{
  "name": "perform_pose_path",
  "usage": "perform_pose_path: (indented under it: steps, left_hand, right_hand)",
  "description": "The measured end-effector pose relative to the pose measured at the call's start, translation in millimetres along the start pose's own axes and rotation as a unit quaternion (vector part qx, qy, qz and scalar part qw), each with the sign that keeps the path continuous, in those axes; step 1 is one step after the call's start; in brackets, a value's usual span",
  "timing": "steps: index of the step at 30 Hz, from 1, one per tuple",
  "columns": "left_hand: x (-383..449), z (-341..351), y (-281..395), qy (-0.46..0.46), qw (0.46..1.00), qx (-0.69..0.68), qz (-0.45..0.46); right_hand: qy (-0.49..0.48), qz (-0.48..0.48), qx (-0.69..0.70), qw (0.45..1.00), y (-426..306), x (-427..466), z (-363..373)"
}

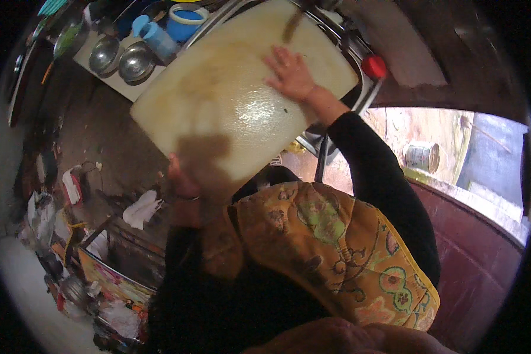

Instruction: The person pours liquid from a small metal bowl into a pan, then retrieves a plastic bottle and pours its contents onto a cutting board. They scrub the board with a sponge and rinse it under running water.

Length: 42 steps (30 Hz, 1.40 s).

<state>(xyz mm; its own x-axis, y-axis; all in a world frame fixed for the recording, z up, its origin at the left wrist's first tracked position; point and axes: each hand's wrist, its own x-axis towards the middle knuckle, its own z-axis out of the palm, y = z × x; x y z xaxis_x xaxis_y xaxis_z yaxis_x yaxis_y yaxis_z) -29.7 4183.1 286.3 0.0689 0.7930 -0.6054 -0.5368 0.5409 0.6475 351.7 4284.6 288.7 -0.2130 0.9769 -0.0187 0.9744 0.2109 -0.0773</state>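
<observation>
A large, pale cutting board [248, 79] lies across the metal rim of a sink [369, 93]. Its surface looks wet and glossy, with brownish stains and one small dark speck [285, 110]. My left hand [183, 179] grips the board's near left edge, partly in shadow. Over the right part of the board, my right hand [290, 75] is spread palm down with nothing in it; whether it presses on the surface I cannot tell. A flowered orange apron [336, 239] covers my front.
Two metal bowls [136, 62] sit on a pale ledge [128, 88], near a light-blue plastic jug [159, 40] and a blue container [186, 25]. A red round object [374, 67] is by the sink's right side. Lower left stands an open patterned box [115, 272]; a bucket [422, 156] lies at right.
</observation>
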Motion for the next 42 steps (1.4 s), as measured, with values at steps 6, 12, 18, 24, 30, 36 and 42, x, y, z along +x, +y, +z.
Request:
perform_pose_path:
  steps: [6, 12, 18, 24, 30, 36, 42]
  left_hand:
    - [-24, -34, 30, -0.002, 0.995, -0.015, -0.101]
    - [-55, -79, 46, 0.102, 0.983, 0.152, 0.003]
    - [-87, -104, 66, 0.182, 0.979, 0.092, -0.019]
    - [-121, -109, 68, 0.196, 0.979, 0.013, -0.056]
    - [-128, -154, 60, 0.146, 0.987, 0.014, -0.058]
    - [-141, -138, 56, 0.141, 0.987, -0.015, -0.071]
    - [-142, -109, 57, 0.130, 0.988, -0.009, -0.084]
  right_hand:
    - [0.045, -0.166, 0.159, 0.972, -57, -32, -8]
    - [0.127, 0.014, 0.178, 0.976, 15, -53, -29]
    - [0.079, 0.313, 0.237, 0.916, 97, -93, -16]
    - [0.055, 0.270, 0.213, 0.937, 109, -68, 17]
    - [-0.037, 0.122, 0.079, 0.989, 85, -38, 32]
    - [-0.334, 0.051, 0.075, 0.938, 71, -41, 36]
    - [-0.304, -0.014, 0.030, 0.952, 120, -52, 27]
